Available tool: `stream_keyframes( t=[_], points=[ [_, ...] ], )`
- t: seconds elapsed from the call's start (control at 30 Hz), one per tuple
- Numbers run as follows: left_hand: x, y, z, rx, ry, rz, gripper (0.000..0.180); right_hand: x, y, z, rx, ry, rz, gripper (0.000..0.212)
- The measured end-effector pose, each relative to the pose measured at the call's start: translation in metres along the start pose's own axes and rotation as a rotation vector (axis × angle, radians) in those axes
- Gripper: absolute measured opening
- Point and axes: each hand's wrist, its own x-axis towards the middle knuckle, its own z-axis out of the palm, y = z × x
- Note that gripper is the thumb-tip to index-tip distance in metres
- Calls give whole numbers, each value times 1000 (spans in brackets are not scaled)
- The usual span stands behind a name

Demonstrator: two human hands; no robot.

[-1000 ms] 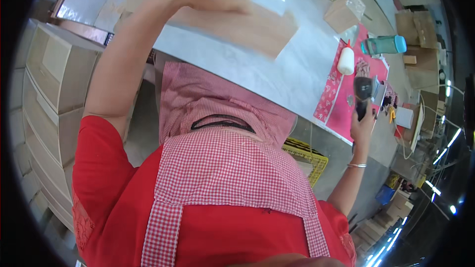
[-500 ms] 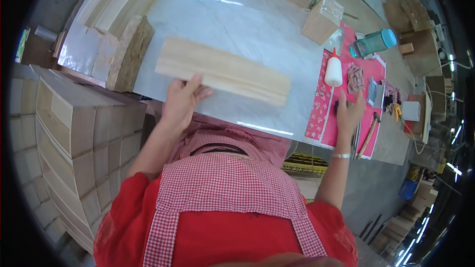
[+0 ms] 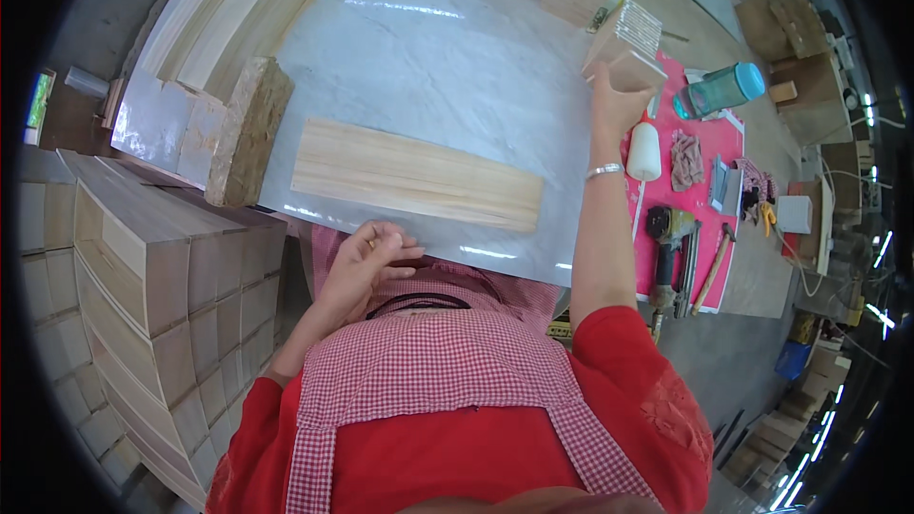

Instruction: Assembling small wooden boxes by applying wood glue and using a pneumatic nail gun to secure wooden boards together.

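Note:
A long pale wooden board (image 3: 419, 176) lies flat on the grey work table, roughly parallel to its front edge. My left hand (image 3: 371, 257) is just below the board at the table edge, apart from it, fingers loosely bent and holding nothing. On the right, my reached-out right hand (image 3: 624, 100) grips a small wooden panel (image 3: 632, 70) at the near side of a stack of small panels (image 3: 630, 27). Its fingertips are partly hidden. Beside that wrist stands a white glue bottle (image 3: 644, 152).
Long boards (image 3: 243, 14) and a thick wooden block (image 3: 249, 131) sit at left. On the pink cloth are a nail gun (image 3: 666, 238), a hammer (image 3: 714, 266), a rag (image 3: 686, 162) and a teal water bottle (image 3: 719, 90). Stacked wooden boxes (image 3: 181, 276) stand left of me.
My left hand has let go of the board and drawn back toward me; the board now rests. My right hand has moved from above the nail gun up to the panel stack and grasped a panel.

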Motion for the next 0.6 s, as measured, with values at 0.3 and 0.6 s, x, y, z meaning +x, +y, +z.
stream_keyframes(
  t=[0.3, 0.6],
  points=[
    [22, 17, 46, 962, -477, 478, 53, -72, 34, -140, 1173, -605, -225, 75],
    [123, 8, 110, 1887, -193, 1163, 88, -159, 90, -144, 346, -314, -132, 40]
  ],
)
